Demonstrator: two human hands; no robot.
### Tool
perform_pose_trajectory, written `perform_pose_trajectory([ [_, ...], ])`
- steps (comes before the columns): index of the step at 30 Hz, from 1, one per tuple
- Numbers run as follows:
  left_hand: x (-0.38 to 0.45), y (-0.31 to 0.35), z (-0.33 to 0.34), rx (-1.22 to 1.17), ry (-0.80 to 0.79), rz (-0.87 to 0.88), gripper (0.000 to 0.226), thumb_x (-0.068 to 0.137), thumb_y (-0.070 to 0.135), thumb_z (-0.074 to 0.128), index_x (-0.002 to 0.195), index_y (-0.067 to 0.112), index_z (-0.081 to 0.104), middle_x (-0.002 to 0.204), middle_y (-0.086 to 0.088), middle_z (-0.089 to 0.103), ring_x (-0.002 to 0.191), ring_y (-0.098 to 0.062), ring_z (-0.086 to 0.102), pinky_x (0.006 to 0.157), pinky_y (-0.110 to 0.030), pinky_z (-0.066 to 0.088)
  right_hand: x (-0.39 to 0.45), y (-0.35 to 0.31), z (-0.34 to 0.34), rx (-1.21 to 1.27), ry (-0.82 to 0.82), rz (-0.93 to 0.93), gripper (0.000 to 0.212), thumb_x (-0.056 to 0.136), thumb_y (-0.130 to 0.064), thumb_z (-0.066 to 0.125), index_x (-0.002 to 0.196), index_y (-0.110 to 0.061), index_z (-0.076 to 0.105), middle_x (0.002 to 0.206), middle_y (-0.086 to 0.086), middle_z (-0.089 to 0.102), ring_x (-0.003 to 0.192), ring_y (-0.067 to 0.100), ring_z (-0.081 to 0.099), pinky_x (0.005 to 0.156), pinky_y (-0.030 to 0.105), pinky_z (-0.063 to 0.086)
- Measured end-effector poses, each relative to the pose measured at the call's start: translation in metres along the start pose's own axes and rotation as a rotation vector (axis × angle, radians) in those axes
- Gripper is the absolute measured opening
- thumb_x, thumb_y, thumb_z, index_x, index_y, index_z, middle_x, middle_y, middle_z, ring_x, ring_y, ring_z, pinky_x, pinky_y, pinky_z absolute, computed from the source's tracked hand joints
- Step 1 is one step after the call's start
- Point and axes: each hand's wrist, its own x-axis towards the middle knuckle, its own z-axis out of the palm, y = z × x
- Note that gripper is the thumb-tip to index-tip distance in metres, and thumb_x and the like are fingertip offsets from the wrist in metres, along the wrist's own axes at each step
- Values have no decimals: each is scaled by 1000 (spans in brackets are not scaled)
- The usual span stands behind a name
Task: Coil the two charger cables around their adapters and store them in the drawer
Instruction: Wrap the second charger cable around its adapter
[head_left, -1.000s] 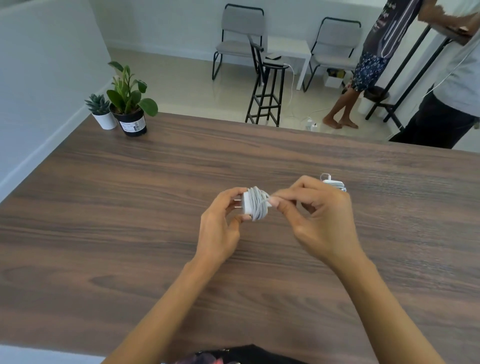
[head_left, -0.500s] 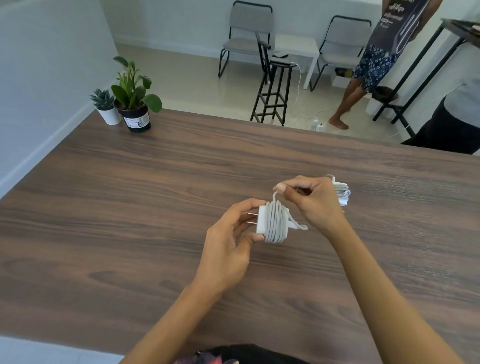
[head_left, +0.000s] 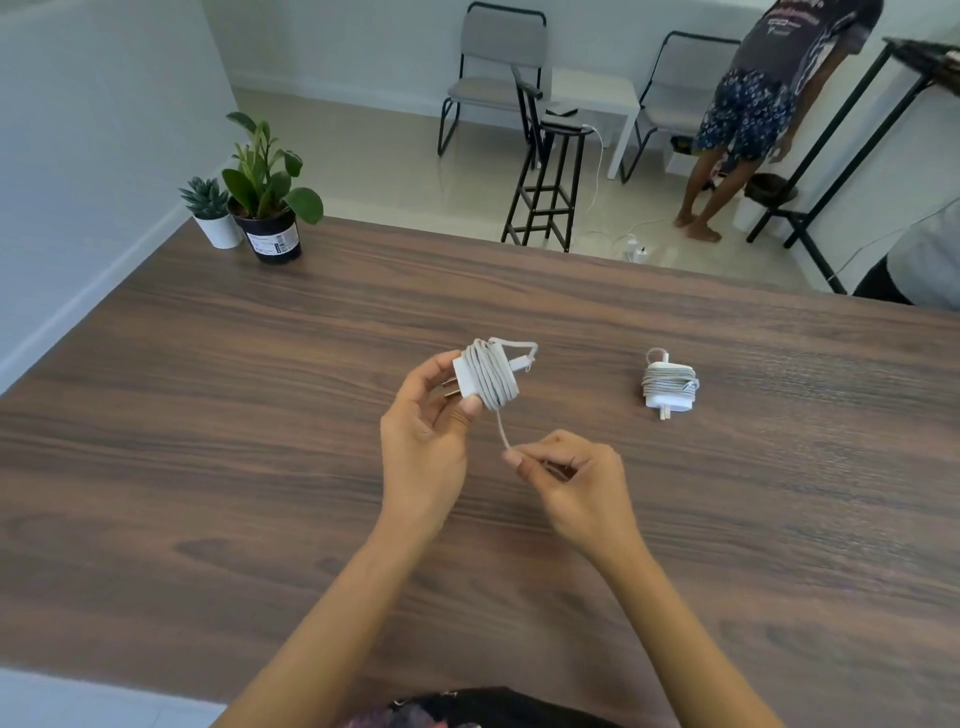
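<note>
Adapter (head_left: 470, 382) pinched in left hand (head_left: 423, 452) to steady the coil, cable (head_left: 501, 428) tail nipped in right hand (head_left: 574, 483) just below, probably for tucking; second charger (head_left: 669, 385) wound on table (head_left: 208, 441), right of both; drawer unseen.

A white cable-wrapped adapter (head_left: 669, 385) is lying on the dark wood-grain surface (head_left: 208, 415), right of a second white cable-wound adapter (head_left: 485, 376); two potted green plants (head_left: 249, 192) are standing far back left.
</note>
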Motion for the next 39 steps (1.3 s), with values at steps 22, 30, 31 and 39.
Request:
perform_pose_trajectory([
  [22, -43, -67, -25, 357, -224, -109, 59, 78, -18, 58, 114, 29, 57, 115, 1, 65, 106, -12, 64, 92, -28, 52, -9, -8, -10, 61, -78, 153, 12, 72, -8, 79, 71, -19, 74, 66, -2, 70, 62, 9, 61, 64, 19, 50],
  [30, -53, -69, -29, 373, -280, -113, 55, 77, -17, 61, 119, 19, 57, 118, 3, 63, 111, -7, 60, 93, -20, 48, -5, 4, -3, 81, -41, 218, 22, 75, -9, 76, 73, -31, 75, 68, -11, 68, 63, 7, 61, 65, 27, 52],
  [31, -54, -69, -29, 380, -286, -108, 55, 77, -16, 61, 119, 19, 57, 119, 3, 62, 112, -7, 59, 93, -19, 48, -5, 7, -1, 70, -15, 213, 25, 74, -12, 78, 71, -37, 74, 69, -14, 66, 65, 8, 60, 69, 32, 53],
  [39, -60, -67, -30, 379, -283, -81, 52, 77, -11, 67, 120, 17, 57, 122, 3, 60, 115, -8, 58, 97, -23, 48, -11, 16, 7, 389, 27, 363, 14, 77, -9, 75, 87, -18, 77, 93, -2, 76, 92, 8, 70, 82, 23, 51],
])
